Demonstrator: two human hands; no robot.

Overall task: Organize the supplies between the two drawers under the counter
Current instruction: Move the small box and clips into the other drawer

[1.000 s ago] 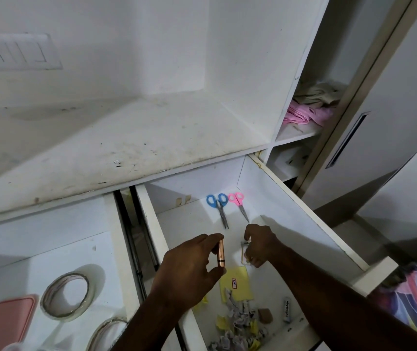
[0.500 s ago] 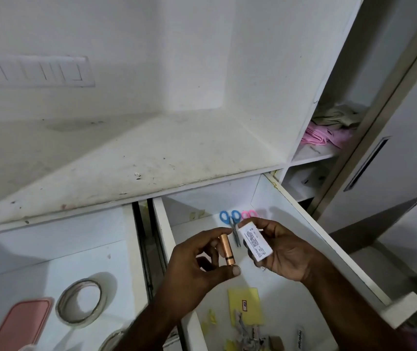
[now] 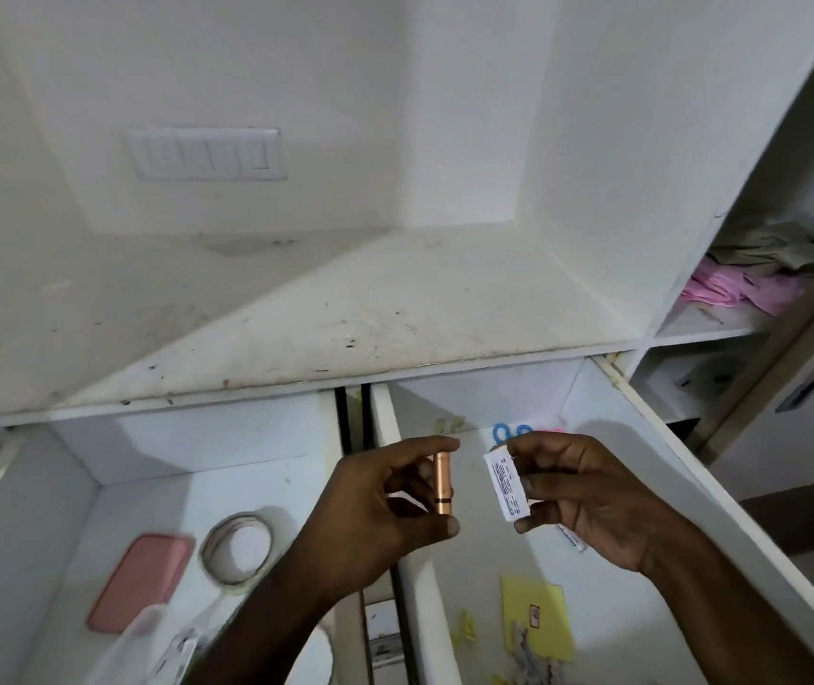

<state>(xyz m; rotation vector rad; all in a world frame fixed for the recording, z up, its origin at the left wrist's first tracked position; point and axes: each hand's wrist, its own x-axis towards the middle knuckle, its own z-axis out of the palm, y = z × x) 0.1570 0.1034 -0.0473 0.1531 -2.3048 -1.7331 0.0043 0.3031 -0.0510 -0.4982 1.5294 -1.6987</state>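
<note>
left hand (image 3: 380,506) pinches copper tube (image 3: 442,483) end to end | right hand (image 3: 588,491) pinches white box (image 3: 507,487) | both above right drawer (image 3: 652,467) | risk: tube slips, rolls into drawer gap

Copper battery (image 3: 443,483), white printed box (image 3: 508,487), pink case (image 3: 139,583), yellow pad (image 3: 537,616), blue scissors (image 3: 510,431)

I see a copper-toned cylinder (image 3: 442,483) with a smooth, shiny metallic finish, beside a small white box (image 3: 508,487) of matt printed card. The counter (image 3: 395,309) looks like matt white laminate, scuffed and speckled. The pink lid (image 3: 140,583) seems smooth plastic, the tape roll (image 3: 236,548) glossy and translucent, the pink cloth (image 3: 741,291) soft and creased.
</note>
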